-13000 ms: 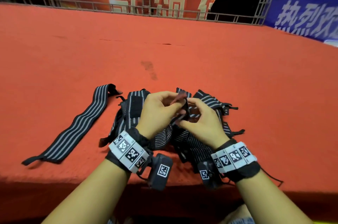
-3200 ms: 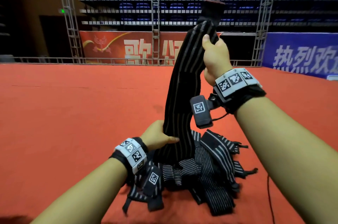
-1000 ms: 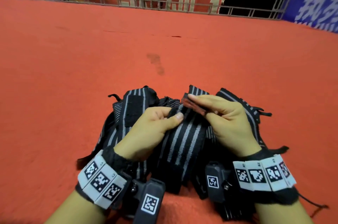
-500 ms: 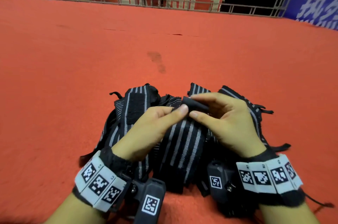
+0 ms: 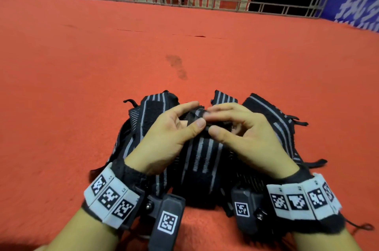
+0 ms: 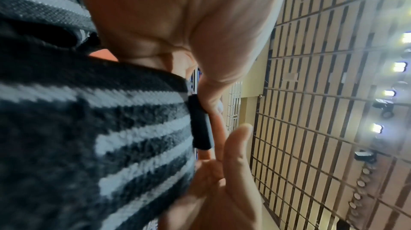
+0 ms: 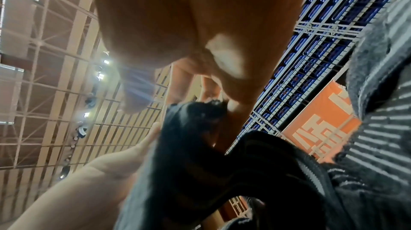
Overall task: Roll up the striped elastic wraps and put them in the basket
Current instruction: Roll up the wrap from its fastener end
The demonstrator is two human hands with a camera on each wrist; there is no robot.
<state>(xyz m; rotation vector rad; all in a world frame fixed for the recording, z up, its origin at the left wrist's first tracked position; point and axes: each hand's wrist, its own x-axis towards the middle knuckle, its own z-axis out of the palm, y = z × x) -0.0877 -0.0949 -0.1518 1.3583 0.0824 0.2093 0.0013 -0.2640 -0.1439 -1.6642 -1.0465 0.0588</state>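
Wrap [image 5: 202,154]: striped, atop the wrap pile [image 5: 149,111] on red carpet [image 5: 82,86].
Left hand [image 5: 164,138]: pinches the wrap's far end.
Right hand [image 5: 246,134]: pinches the same end, apparently rolled; fingers hide it.

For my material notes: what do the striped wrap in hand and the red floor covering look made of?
Striped wrap: knitted elastic fabric, matte and fuzzy, likely; ribbed weave shows in the left wrist view. Red floor covering: short-pile carpet or felt, seemingly; flat, matte, with a seam.

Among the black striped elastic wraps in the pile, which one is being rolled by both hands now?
The middle black striped elastic wrap, between the wrists. Left hand and right hand pinch its rolled far end; the other wraps lie loose beside it.
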